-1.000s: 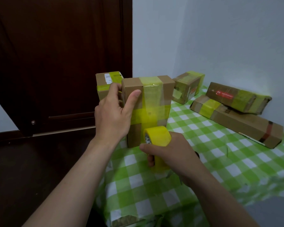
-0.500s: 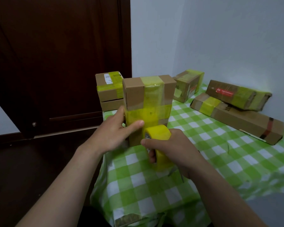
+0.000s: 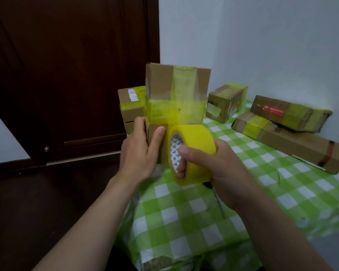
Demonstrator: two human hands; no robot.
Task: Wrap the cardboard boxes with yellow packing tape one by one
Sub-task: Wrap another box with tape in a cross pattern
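Note:
An upright cardboard box (image 3: 160, 81) crossed with yellow tape stands near the table's left edge. My left hand (image 3: 140, 151) grips its lower left corner, thumb across the front face. My right hand (image 3: 213, 163) holds the yellow tape roll (image 3: 196, 137) just below and in front of the box, fingers through the core and thumb on its side. The roll sits against the box's lower front, where the tape runs up onto it.
The table wears a green-and-white checked cloth (image 3: 184, 222). Taped boxes lie behind: one at the back left (image 3: 131, 106), one at centre back (image 3: 225, 102), and two long ones stacked at the right (image 3: 290, 114) (image 3: 301, 147). A dark wooden door (image 3: 67, 75) stands at left.
My left hand slid down from the box's upper left corner to its lower left corner. The view moved closer, and the tape roll rose slightly against the box.

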